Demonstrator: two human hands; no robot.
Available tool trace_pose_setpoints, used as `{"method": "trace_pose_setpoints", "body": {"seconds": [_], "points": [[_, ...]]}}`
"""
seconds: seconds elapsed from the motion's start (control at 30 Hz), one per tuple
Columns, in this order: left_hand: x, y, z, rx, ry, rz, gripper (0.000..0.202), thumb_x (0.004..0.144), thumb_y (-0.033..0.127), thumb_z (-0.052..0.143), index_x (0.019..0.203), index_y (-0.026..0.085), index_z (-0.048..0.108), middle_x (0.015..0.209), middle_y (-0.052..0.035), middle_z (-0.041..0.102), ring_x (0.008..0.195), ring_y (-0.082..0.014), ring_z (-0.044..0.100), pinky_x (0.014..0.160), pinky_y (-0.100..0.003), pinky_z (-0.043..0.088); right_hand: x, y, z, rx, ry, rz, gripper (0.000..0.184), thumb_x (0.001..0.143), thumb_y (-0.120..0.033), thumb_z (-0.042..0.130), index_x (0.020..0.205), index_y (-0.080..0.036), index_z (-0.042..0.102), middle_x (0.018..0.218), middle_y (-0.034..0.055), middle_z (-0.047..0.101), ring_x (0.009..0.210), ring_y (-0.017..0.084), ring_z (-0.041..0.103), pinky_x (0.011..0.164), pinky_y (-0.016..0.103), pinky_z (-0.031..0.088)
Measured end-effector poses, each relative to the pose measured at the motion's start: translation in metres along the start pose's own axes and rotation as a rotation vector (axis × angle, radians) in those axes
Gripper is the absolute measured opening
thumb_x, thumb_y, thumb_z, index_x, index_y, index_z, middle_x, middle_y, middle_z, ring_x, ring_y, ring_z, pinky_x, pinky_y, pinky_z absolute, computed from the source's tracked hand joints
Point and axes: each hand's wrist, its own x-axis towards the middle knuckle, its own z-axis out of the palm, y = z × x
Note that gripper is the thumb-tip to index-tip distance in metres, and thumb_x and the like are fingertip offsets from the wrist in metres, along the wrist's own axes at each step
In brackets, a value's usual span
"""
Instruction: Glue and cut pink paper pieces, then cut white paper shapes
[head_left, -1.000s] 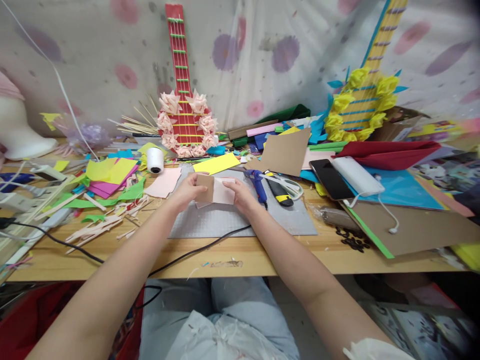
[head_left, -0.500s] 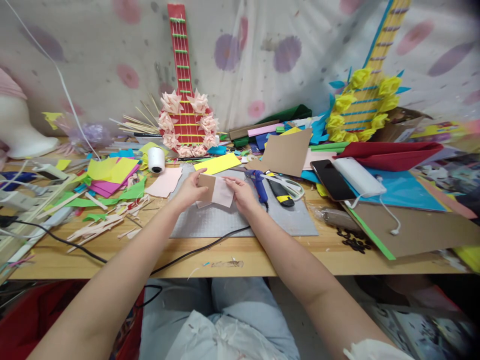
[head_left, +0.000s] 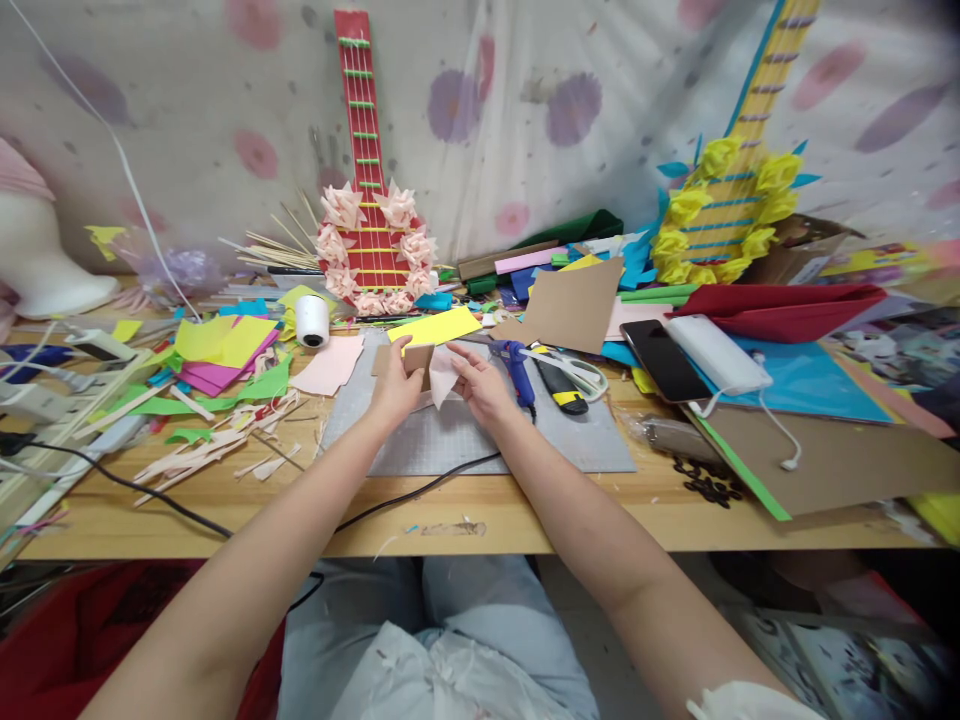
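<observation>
Over the grey cutting mat (head_left: 450, 435): left hand (head_left: 395, 384) gripped flat brown cardboard (head_left: 419, 357); right hand (head_left: 484, 386) pinched thin, bent, pale paper (head_left: 443, 374).

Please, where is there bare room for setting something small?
Mostly bare: the grey mat, lower right, between the right forearm and the yellow-black tool; also the wooden tabletop between that forearm and the black rings. Crowded: left, with scraps and wood strips; behind the mat, by the brown card.

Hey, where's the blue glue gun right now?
In the head view, the blue glue gun lies on the gray mat, just right of center, between the right hand and the black-and-yellow cutter.
</observation>
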Motion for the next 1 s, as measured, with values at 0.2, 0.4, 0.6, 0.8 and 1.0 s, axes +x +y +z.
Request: {"method": "trace_pose_setpoints", "body": {"seconds": [0.2, 0.4, 0.6, 0.8, 1.0], "points": [[0.004, 0.001, 0.004, -0.265, 0.115, -0.26, 0.034, 0.064, 0.01, 0.058, 0.096, 0.021, 0.052, 0.09, -0.0025, 0.062, 0.087, -0.0185, 0.057, 0.075, -0.028, 0.043, -0.005, 0.004, 0.002, -0.217, -0.027, -0.125, 0.05, 0.064, -0.038, 0.067, 0.108, -0.024, 0.049, 0.102, 0.0042, 0.063, 0.098, 0.017, 0.059, 0.084, 0.033, 0.048], [-0.001, 0.006, 0.009, -0.577, 0.165, -0.369, 0.025, 0.063, 0.003, 0.046, 0.083, 0.015, 0.054, 0.071, -0.0011, 0.062, 0.068, -0.0148, 0.059, 0.065, -0.027, 0.048, -0.009, 0.018, 0.005, -0.787, -0.069, -0.329, 0.068, 0.059, -0.031, 0.07, 0.119, -0.019, 0.04, 0.129, 0.0121, 0.045, 0.119, 0.022, 0.044, 0.09, 0.035, 0.045], [-0.009, 0.015, -0.001, -0.804, -0.113, -0.466, 0.018, 0.077, 0.012, 0.044, 0.089, 0.011, 0.058, 0.08, -0.0065, 0.066, 0.074, -0.0135, 0.063, 0.07, -0.025, 0.051, 0.0, 0.026, 0.0, -0.757, 0.019, -0.215, 0.058, 0.065, -0.022, 0.063, 0.118, -0.019, 0.038, 0.114, 0.0094, 0.056, 0.103, 0.018, 0.055, 0.083, 0.033, 0.049], [-0.013, 0.0, -0.008, -0.728, -0.169, -0.385, 0.015, 0.076, 0.014, 0.058, 0.091, 0.014, 0.061, 0.088, -0.0055, 0.068, 0.076, -0.0128, 0.064, 0.074, -0.027, 0.052, 0.004, 0.024, -0.004, -0.67, -0.019, -0.175, 0.062, 0.063, -0.023, 0.068, 0.117, -0.019, 0.037, 0.109, 0.0092, 0.059, 0.098, 0.019, 0.058, 0.086, 0.037, 0.047], [-0.009, -0.013, -0.008, -0.624, -0.137, -0.331, 0.027, 0.066, 0.019, 0.07, 0.09, 0.014, 0.06, 0.092, -0.0066, 0.067, 0.075, -0.0141, 0.064, 0.069, -0.028, 0.053, -0.001, 0.022, 0.001, -0.585, -0.097, -0.145, 0.066, 0.062, -0.022, 0.068, 0.119, -0.021, 0.035, 0.109, 0.0091, 0.058, 0.102, 0.019, 0.057, 0.088, 0.037, 0.047]]}}
